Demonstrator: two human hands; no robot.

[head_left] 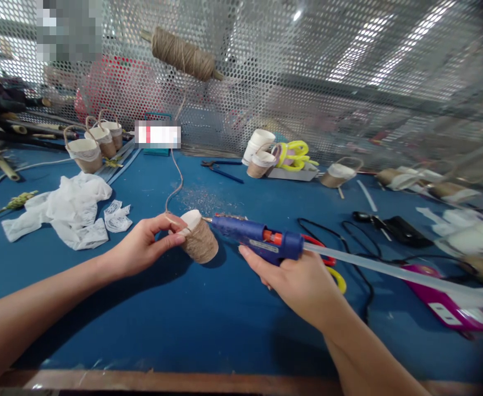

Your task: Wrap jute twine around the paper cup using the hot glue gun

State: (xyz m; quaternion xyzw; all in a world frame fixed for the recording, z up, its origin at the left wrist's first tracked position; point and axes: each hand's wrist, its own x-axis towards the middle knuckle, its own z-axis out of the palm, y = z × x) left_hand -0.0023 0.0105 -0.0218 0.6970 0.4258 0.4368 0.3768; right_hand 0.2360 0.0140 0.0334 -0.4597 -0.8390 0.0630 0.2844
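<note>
My left hand (pixel 148 242) pinches the rim of a small paper cup (pixel 202 245) wrapped in brown twine, tilted over the blue table. A strand of twine (pixel 178 170) runs from those fingers back toward a spool of twine (pixel 182 53) on the mesh panel. My right hand (pixel 295 275) is closed around a blue hot glue gun (pixel 250 236), whose nozzle points left at the cup's upper edge. Whether the nozzle touches the cup I cannot tell. A long translucent glue stick (pixel 373 267) sticks out of the gun's back.
White lace (pixel 66 209) lies at left, with several finished twine cups (pixel 85 154) behind it. Pliers (pixel 225 169), stacked cups (pixel 260 146) and yellow-handled scissors (pixel 295 154) are at the back. A black cord (pixel 367 291) and a magenta power strip (pixel 451 302) lie at right.
</note>
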